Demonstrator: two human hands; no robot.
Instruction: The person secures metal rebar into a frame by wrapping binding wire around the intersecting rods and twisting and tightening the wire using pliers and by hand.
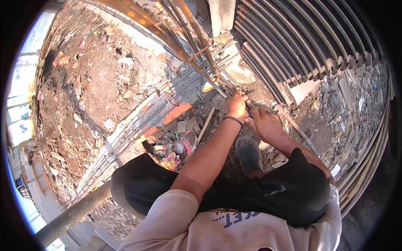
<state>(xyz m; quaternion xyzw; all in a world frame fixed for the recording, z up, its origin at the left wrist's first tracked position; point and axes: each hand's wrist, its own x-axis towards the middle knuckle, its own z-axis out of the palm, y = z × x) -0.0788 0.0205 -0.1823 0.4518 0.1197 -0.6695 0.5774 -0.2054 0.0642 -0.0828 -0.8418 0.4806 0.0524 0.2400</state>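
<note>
My left hand (237, 106), with a dark band on its wrist, is closed around a thin steel rod (217, 88) low over the ground. The rod slants up and left from my fist toward a rusty upright bar cage. Just below and right of it, my right hand (266, 124) has its fingers curled at a dark piece between the two hands, seemingly the same rod's lower end; my fingers hide most of it. Beneath my hands is a dark shoe (248, 155) on the dirt. A long rebar cage (138, 121) lies to the left, meeting the upright bars near my left hand.
Rusty upright bars (167, 35) rise at the top. Dark ribbed panels (301, 37) stack at the upper right. A wooden strip (206, 124), brick pieces (178, 112) and crumpled wrappers (171, 161) lie near my feet. A thick pole (73, 215) crosses at lower left.
</note>
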